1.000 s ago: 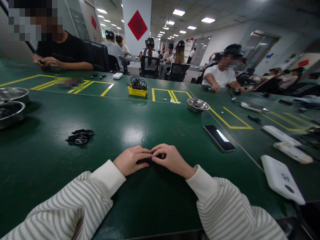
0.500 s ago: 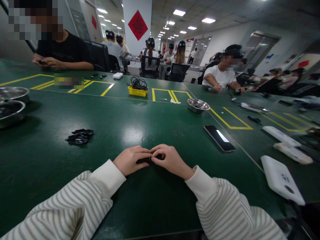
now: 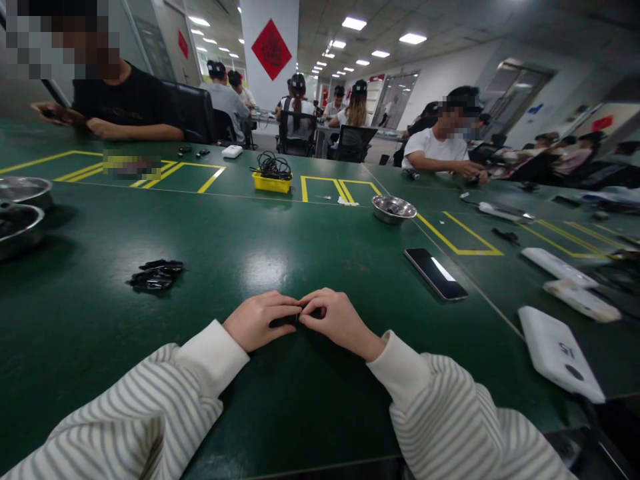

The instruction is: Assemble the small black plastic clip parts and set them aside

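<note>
Over the green table, my left hand curls its fingers and thumb around a small black object. My right hand meets it from the other side, thumb and forefinger pinched at the object's right end. The fingertips of both hands touch or nearly touch. Most of the black piece is hidden by fingers, so its exact kind cannot be made out. Left of my hands lies a small heap of shiny black pieces. A phone rests face up to the right.
Metal bowls stand at the left edge, another metal bowl farther back. A yellow tray holds black cables. White power-bank-like devices lie on the right. Co-workers sit across the green table.
The view has shifted slightly. My hands keep nearly the same hold on the black object. Across the table, the co-worker in black has moved a hand outward to the left.
</note>
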### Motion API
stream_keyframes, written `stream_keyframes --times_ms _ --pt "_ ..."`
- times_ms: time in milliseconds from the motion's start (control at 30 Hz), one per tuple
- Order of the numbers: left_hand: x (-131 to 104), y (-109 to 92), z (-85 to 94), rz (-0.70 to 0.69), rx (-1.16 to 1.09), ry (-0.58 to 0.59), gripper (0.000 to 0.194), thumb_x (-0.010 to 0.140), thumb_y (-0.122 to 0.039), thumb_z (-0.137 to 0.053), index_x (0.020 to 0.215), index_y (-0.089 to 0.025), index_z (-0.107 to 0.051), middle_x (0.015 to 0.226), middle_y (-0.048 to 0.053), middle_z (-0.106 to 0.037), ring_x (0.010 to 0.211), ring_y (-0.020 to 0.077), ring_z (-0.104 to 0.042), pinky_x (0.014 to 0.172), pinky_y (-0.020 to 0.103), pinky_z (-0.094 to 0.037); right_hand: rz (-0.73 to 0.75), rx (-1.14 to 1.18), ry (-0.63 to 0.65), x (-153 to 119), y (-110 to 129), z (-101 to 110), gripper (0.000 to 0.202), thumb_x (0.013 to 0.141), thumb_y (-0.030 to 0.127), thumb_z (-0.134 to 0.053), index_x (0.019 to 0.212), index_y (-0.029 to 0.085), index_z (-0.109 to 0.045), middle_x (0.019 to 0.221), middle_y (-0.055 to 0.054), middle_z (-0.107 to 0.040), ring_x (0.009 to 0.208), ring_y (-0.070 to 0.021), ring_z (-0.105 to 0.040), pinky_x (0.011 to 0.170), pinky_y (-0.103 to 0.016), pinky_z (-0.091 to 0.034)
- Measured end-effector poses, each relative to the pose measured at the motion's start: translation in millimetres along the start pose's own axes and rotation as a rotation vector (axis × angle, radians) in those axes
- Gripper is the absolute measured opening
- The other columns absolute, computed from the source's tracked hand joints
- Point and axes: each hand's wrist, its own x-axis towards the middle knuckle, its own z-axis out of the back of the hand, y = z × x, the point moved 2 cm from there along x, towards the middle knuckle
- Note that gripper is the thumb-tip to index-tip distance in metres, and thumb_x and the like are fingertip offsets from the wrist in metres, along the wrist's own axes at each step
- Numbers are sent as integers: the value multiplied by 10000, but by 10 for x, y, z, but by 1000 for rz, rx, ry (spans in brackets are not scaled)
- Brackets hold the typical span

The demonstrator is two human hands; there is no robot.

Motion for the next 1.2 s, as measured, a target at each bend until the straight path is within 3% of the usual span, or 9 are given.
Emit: stream_keyframes --times_ms 167,367,600,800,1067,1200 --pt "-7 7 4 -20 24 1 256 771 -264 -540 1008 -178 -583 990 67 -618 837 165 -565 724 288 -477 -19 3 -9 22 -3 66 70 698 225 -597 670 185 -648 815 -13 -660 783 -123 -574 682 -238 -413" --pt "-24 11 -2 -34 55 2 258 783 -278 -531 1007 -163 -583 996 81 -616 833 171 -566 725 297 -478 -205 -180 -156 67 -189 310 170 744 288 -534 731 180 -664 692 -13 -644 622 -115 -548 600 -241 -384" --pt "-9 -3 -4 -40 70 -5 259 783 -283 -525 1003 -159 -587 984 86 -621 821 174 -572 713 300 -483 -232 -278 -64 77 -285 273 123 696 276 -589 698 199 -686 717 -21 -652 644 -123 -566 613 -238 -402" --pt "-16 6 -5 -36 65 3 260 785 -278 -523 1010 -162 -583 997 83 -617 829 173 -570 721 300 -483 -282 -238 73 85 -241 286 105 673 200 -566 669 170 -667 611 -10 -639 555 -110 -571 539 -213 -420" --pt "-13 6 -7 -22 77 24 258 778 -262 -536 1010 -154 -568 1012 73 -612 842 175 -567 729 303 -481 -111 51 16 24 -54 256 81 729 182 -503 742 143 -573 668 -8 -610 580 -88 -558 552 -198 -453" --pt "-22 10 -8 -29 80 25 255 780 -258 -533 1011 -152 -561 1016 70 -611 858 175 -563 740 300 -478 -4 49 58 10 1 201 85 734 182 -521 712 161 -600 874 -37 -626 781 -117 -566 621 -209 -462"
